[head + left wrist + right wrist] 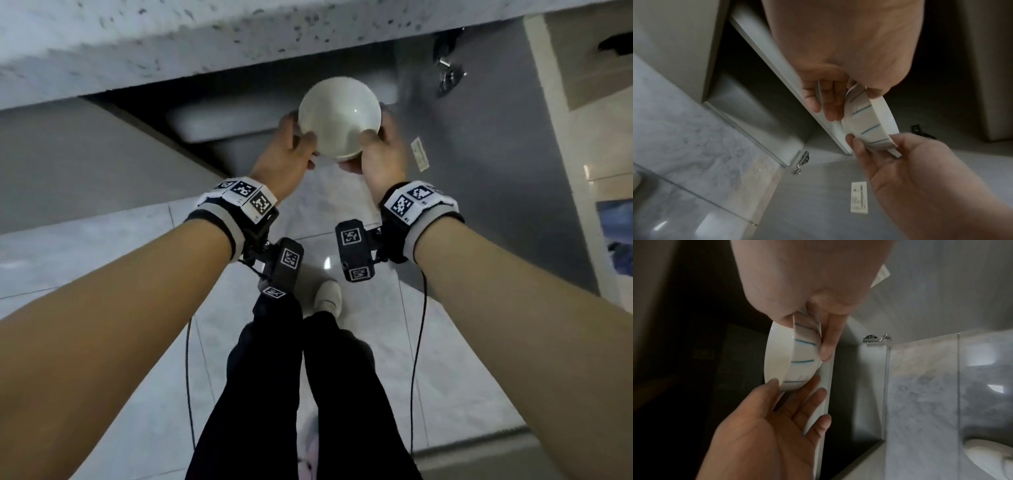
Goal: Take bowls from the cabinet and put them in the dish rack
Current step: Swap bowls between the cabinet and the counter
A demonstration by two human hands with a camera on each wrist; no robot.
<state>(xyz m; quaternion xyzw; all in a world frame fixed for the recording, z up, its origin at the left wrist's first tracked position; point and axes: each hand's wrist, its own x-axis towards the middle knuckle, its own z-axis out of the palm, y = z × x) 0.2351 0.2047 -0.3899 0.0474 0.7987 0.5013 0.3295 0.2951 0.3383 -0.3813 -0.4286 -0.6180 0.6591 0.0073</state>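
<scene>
A round white ceramic bowl with thin blue stripes down its outer wall (339, 116) is held in the air in front of the open grey lower cabinet (239, 137), below the edge of the speckled pale stone countertop (171, 44) and above the glossy marble-patterned floor tiles (102, 246). The left hand (287, 154) grasps it from one side, thumb hooked over the rim and fingers (826, 104) curled under the base; the right hand (380, 147) grasps the opposite side the same way, thumb on the rim and fingers (828, 337) pressed against the striped wall near the foot. In the wrist views the bowl sits just beside the white front edge of the cabinet shelf (777, 65), and it is not clear whether the foot touches that edge. The step in hand looks like lifting the bowl clear of the cabinet and carrying it up toward the dish rack, which none of the views show. To do it well, the bowl should probably be drawn straight back toward the body first, so that its foot clears the shelf edge and its rim clears the open grey cabinet door (479, 171) and the silver metal hinge (801, 162). The overhanging countertop lies directly above, so rising too early risks knocking the rim against the stone. Glazed ceramic is likely slippery, so an even two-handed hold with the bowl level seems wise until it is over the counter.
</scene>
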